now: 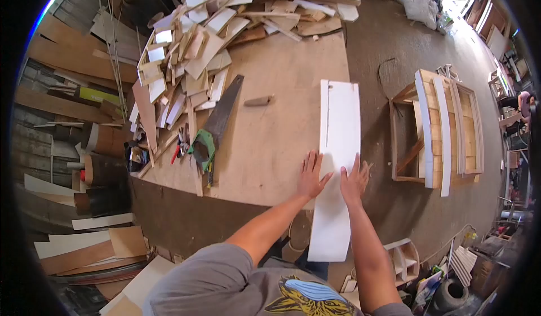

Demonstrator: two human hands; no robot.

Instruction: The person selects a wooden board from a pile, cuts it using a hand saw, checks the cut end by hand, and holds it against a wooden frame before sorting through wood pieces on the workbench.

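A long white board (340, 118) lies along the right edge of the plywood-topped table (282, 141), its near end sticking out past the front edge toward my body. My left hand (313, 175) rests at the board's left edge, fingers spread and thumb reaching onto the white face. On the opposite edge is my right hand (354, 179), with its thumb on the board and its fingers stretched out, partly beyond the edge. A thin dark line runs lengthwise near the board's upper left side. Left of it lie a small wooden piece (258, 100) and a green-handled handsaw (221, 113).
Offcuts (208, 48) are heaped at the table's back and left, with red-handled pliers (177, 151) beside the saw. A wooden frame (437, 130) stands on the floor to the right. Sheets and boards (90, 248) crowd the left wall. Another person (525, 104) is at far right.
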